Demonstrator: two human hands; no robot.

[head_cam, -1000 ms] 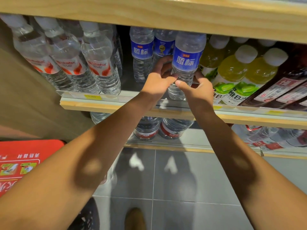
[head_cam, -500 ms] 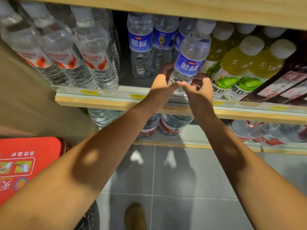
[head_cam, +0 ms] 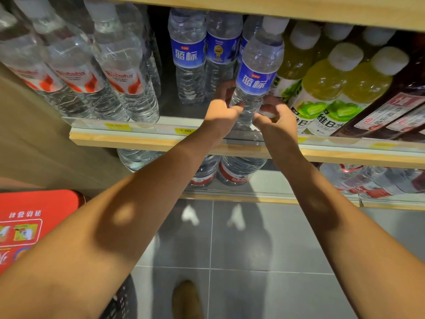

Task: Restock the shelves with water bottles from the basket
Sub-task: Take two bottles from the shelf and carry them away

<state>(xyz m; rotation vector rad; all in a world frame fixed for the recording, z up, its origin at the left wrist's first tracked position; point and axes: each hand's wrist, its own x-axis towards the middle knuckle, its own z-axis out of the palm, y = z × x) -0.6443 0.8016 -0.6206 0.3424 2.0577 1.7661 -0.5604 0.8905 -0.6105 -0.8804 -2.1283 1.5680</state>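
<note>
One blue-label water bottle point(head_cam: 257, 72) is sitting between the two hands, label and cap rising above the fingers | left hand point(head_cam: 219, 118) is curling round its lower left side | right hand point(head_cam: 276, 122) is pinching its lower right | yellow-green drinks point(head_cam: 322, 88) are standing just right of the right hand

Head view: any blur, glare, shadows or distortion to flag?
Head view: wide-angle distortion fans bottles outward, red-label bottles leaning left, yellow drinks right; the left yellow price tag is smeared; glossy floor tiles mirror two light patches; shadow mottles the left forearm; the held blue-label bottle reads sharp.
</note>
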